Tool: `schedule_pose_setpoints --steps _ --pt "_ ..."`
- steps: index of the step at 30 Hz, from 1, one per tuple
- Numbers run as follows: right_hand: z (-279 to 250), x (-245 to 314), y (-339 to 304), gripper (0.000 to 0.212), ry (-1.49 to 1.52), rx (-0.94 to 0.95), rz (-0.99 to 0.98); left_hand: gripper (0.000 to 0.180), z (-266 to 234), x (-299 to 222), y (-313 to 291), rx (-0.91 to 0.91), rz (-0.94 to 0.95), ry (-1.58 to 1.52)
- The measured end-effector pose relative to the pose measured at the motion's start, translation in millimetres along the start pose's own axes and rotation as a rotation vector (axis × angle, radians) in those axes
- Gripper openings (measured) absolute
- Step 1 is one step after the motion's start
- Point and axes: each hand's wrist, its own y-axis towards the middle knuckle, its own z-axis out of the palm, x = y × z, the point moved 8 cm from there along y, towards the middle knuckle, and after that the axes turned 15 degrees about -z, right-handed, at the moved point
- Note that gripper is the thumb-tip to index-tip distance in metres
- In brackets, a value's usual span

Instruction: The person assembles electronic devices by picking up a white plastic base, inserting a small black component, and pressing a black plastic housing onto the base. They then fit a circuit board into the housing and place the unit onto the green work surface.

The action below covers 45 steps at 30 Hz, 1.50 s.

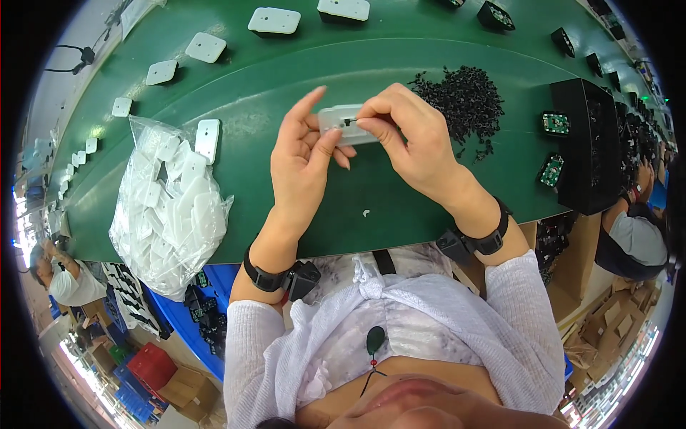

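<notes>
My left hand holds a white plastic cover from its left side, with the thumb over its front edge and the index finger stretched away. At the cover's middle sits a small black part. The thumb and index finger of my right hand pinch its right end against the cover. Just beyond the right hand lies a heap of small black parts. Left of my left hand, a clear plastic bag is full of white covers, and one loose white cover rests beside it.
On the green table, white-topped units form a curved row along the far side. At right stand a black box and green circuit boards. A blue bin is below the table's left edge. Other people sit at both sides.
</notes>
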Motion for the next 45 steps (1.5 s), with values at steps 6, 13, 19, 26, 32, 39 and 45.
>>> schedule_pose_setpoints --steps 6,13,19,26,32,39,45 --pt "6 -3 -6 0.01 -0.057 0.062 0.067 0.014 -5 13 5 0.059 -0.05 0.019" --pt "17 -18 -20 0.009 0.144 0.028 0.413 0.004 3 4 -1 0.034 0.073 0.022" --pt "36 -25 -37 0.013 0.546 -0.132 0.605 0.005 -2 -5 -8 -0.051 0.3 0.226" --pt "-23 4 -1 0.026 -0.129 -0.159 0.09 0.006 3 -2 -12 0.064 0.059 0.056" --pt "17 -21 -27 0.028 0.486 0.172 0.533 0.017 6 -3 -25 0.146 0.0 0.078" --pt "8 -56 43 0.048 -0.015 0.322 0.194 0.023 -58 -1 -17 -0.083 -0.002 0.115" --pt "-73 -170 69 0.036 -1.131 -0.062 -0.281 0.011 -76 8 -6 -0.249 0.032 0.849"
